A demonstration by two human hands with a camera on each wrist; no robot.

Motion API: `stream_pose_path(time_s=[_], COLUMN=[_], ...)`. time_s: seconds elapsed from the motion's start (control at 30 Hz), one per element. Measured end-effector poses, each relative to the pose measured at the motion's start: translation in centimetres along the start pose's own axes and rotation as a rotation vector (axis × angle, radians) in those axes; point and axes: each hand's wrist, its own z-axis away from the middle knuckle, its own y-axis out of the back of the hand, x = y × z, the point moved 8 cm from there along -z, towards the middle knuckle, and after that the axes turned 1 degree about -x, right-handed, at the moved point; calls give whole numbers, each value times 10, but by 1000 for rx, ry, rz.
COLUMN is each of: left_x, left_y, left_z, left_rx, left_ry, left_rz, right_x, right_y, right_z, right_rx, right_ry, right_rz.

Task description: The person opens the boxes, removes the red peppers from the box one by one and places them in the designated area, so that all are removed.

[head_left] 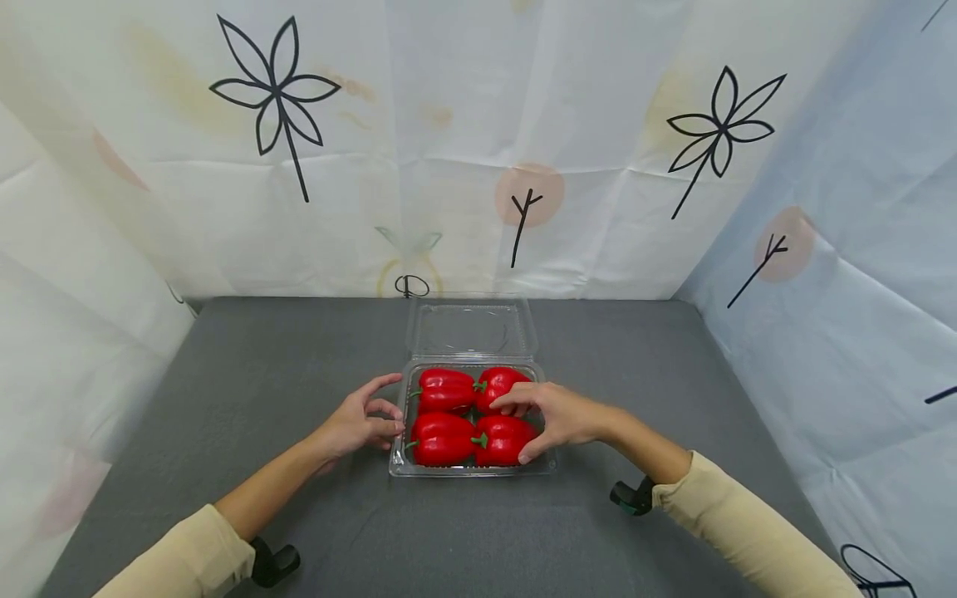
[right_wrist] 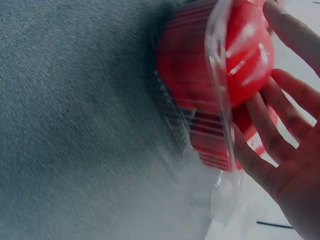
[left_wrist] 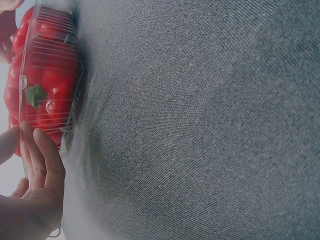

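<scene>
Several red bell peppers with green stems sit in two rows in a clear plastic clamshell box [head_left: 474,471], whose lid is folded back. My left hand [head_left: 364,422] is at the box's left side, its loosely spread fingertips at the rim; the left wrist view shows the pepper's green stem [left_wrist: 36,95] through the wall. Over the right side is my right hand [head_left: 564,415], its thumb by the front right bell pepper [head_left: 503,440] and its fingers reaching by the back right bell pepper [head_left: 493,382]. In the right wrist view, those fingers [right_wrist: 272,122] look extended, not curled.
The raised clear lid [head_left: 473,328] leans toward the back wall. A grey cloth-covered table [head_left: 299,349] surrounds the box. Printed white fabric [head_left: 449,124] hangs behind and at both sides. Dark straps [head_left: 634,497] are on the wrists.
</scene>
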Motion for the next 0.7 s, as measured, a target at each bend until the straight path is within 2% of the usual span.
stream_pose_path(time_s=[0.17,0.7], left_x=[-1,-1], left_y=[0,0], left_z=[0,-1], left_rx=[12,20], left_ry=[12,23], left_rz=[-1,-6], right_x=[0,0], right_y=[-6,-8], right_z=[-5,-11], right_rx=[-3,21], right_ry=[-13,-25], right_rz=[68,88])
